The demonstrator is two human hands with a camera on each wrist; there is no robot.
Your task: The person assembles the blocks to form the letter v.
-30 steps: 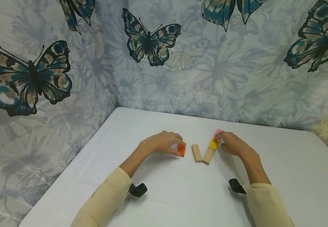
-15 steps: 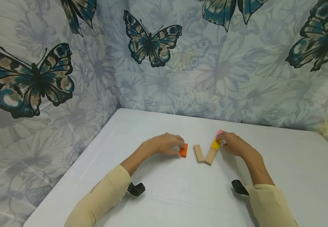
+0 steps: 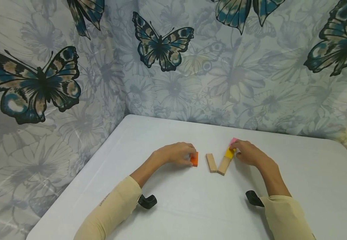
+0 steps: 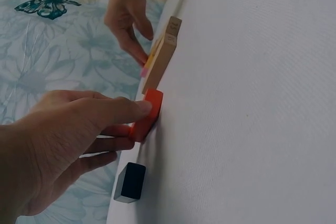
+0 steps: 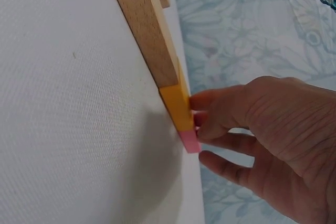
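My left hand [image 3: 178, 153] pinches an orange block [image 4: 149, 113] between thumb and fingers on the white table. My right hand [image 3: 247, 152] holds a yellow block [image 5: 177, 106] by its side with the fingertips. A pink block [image 5: 190, 141] joins the yellow one's far end, right by the fingers. From the yellow block's near end a plain wooden block [image 3: 224, 165] continues the slanted row. Another wooden block [image 3: 211, 163] meets that one at the near end, so the two make a V. The left wrist view also has a dark block [image 4: 130, 182] just beyond my left hand.
The white table [image 3: 191, 206] meets a cloth backdrop [image 3: 173, 90] printed with butterflies and flowers at the back and left. A black curved piece sticks out from each sleeve, the left one [image 3: 147, 202] and the right one [image 3: 254, 198], above the tabletop.
The head view has shifted slightly. My left hand's fingers sit a little differently on the orange block. The right hand and the row of blocks keep their arrangement.
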